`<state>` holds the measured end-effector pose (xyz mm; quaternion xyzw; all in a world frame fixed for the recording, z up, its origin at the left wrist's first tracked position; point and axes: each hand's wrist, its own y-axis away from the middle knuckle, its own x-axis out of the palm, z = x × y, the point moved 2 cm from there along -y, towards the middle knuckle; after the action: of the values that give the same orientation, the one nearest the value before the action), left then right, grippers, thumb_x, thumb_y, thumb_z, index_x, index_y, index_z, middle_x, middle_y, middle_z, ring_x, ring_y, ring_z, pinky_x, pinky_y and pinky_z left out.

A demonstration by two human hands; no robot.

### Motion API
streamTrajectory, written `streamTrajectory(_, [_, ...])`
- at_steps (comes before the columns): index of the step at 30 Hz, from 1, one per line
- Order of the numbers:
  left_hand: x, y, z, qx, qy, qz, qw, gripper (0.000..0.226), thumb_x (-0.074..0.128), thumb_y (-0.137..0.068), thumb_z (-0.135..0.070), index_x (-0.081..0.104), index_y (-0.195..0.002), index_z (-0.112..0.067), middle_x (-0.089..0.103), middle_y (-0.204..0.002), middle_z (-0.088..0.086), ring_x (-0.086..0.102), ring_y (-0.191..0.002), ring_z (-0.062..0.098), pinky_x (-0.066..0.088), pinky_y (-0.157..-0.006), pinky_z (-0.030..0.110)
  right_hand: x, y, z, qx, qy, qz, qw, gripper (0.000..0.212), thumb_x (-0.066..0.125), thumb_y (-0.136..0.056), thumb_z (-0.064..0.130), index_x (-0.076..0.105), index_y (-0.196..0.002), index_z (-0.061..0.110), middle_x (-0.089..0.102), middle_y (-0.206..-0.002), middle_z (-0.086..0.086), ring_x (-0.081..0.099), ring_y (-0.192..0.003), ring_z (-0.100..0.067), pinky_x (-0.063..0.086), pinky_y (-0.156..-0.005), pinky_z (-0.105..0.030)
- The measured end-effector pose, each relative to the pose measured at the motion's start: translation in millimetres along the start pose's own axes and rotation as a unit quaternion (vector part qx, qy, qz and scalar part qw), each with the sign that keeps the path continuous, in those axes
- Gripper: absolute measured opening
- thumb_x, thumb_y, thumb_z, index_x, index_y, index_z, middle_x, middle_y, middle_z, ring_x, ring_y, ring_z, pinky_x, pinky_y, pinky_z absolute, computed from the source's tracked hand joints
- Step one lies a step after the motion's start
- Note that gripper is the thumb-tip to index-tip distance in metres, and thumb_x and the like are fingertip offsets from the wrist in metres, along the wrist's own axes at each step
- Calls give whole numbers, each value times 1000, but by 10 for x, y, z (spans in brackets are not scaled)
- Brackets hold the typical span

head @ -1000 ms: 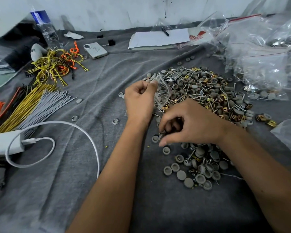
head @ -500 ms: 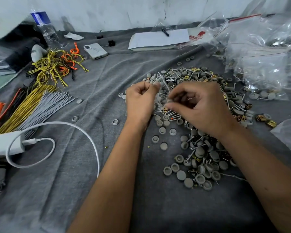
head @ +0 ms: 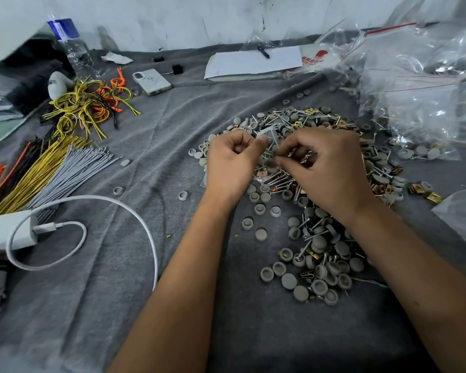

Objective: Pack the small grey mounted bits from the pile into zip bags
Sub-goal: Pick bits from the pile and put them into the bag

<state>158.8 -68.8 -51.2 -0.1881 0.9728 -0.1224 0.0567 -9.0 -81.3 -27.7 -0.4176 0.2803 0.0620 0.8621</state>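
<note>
Hovering over a grey cloth (head: pixel 97 305), the person's two hands meet above the far half of a pile of small grey mounted bits (head: pixel 320 254), seen from the head camera. The left hand (head: pixel 230 168) is curled, thumb and forefinger pinching the upper edge of a small clear zip bag (head: pixel 267 135) whose lower part, holding a few pieces, hangs between the hands. The right hand (head: pixel 326 168) is curled too, its fingertips pinching something small at the bag's mouth; what exactly it holds cannot be made out. The bits are round grey caps, some lying hollow side up, mixed with thin metal screws and gold-coloured clips; the heap runs from just beneath the hands down toward the viewer, with single caps scattered on the cloth to its left. Both forearms cross the lower frame and hide part of the pile. To the right lies a heap of clear zip bags (head: pixel 420 103), some already holding pieces. At left lie bundles of yellow and grey cable ties (head: pixel 54 168), loose yellow and orange wires (head: pixel 89 109), a white charger (head: pixel 8 232) with its looped cable (head: pixel 135 211), a white phone (head: pixel 152 81), a water bottle (head: pixel 72 49) and, farther back, a notepad (head: pixel 253 63) with a pen.
</note>
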Motion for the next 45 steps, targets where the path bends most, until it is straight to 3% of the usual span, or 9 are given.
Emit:
streamTrajectory(9, [-72,-27,-1,-53,88,-56,993,34,73,-85,-22,57,-55,-19,42,-53,1,32,-52,17,32,-60,31,-39,-15,7,-16,-31,-8,999,12,82,-87,19,76,-90,9,75,-86,2,70,-78,-9,57,-72,-25])
streamTrajectory(15, [-120,-34,2,-96,159,-76,980,56,67,-97,-9,47,-48,-25,35,-48,-7,27,-41,8,27,-39,18,112,37,44,-48,-27,261,964,26,85,-78,48,79,-86,24,71,-84,15,67,-79,-2,57,-76,-35])
streamTrajectory(20, [-148,-30,-4,-131,203,-92,966,56,66,-97,-12,45,-47,-25,33,-44,-9,25,-34,6,21,-37,14,166,62,6,-38,-8,330,943,25,86,-76,48,78,-93,30,64,-91,18,63,-84,0,55,-80,-37])
streamTrajectory(25, [-178,-35,2,-174,215,-107,955,27,65,-96,-21,53,-72,-21,37,-69,4,26,-50,14,14,-43,23,156,64,36,-47,-23,283,958,10,78,-90,30,80,-92,20,67,-88,14,63,-82,0,53,-79,-28])
streamTrajectory(28, [-183,-36,2,-173,200,-103,959,31,65,-97,-22,48,-70,-22,35,-66,3,25,-50,15,13,-44,24,65,24,68,-41,-48,150,987,10,77,-93,20,79,-97,11,74,-91,5,68,-85,-1,52,-81,-16])
streamTrajectory(32, [-121,-29,-22,-91,125,-64,986,37,68,-97,-11,55,-62,-13,44,-55,3,37,-47,16,34,-50,24,-64,-15,68,-40,-44,4,998,13,81,-88,13,79,-99,6,77,-95,-1,72,-86,-6,56,-81,-18])
streamTrajectory(35, [-21,-2,-37,-35,48,-15,998,29,72,-94,-11,61,-68,-3,47,-59,10,37,-55,21,34,-59,33,-65,-23,54,-50,-19,4,999,13,84,-84,11,80,-96,7,77,-94,-1,72,-85,-9,57,-81,-22])
streamTrajectory(39, [11,1,-24,-11,-20,9,1000,29,75,-91,-15,64,-67,-5,44,-51,-2,34,-49,12,30,-52,26,-13,-26,2,-51,19,62,997,20,84,-81,5,81,-100,9,77,-96,-2,69,-87,-11,54,-85,-22])
streamTrajectory(45, [-6,-3,9,-30,36,-3,999,30,75,-87,-24,65,-63,-9,50,-54,6,37,-52,20,33,-55,32,-15,-16,-22,-23,0,46,999,26,83,-82,5,80,-107,10,78,-100,2,65,-85,8,47,-82,-5])
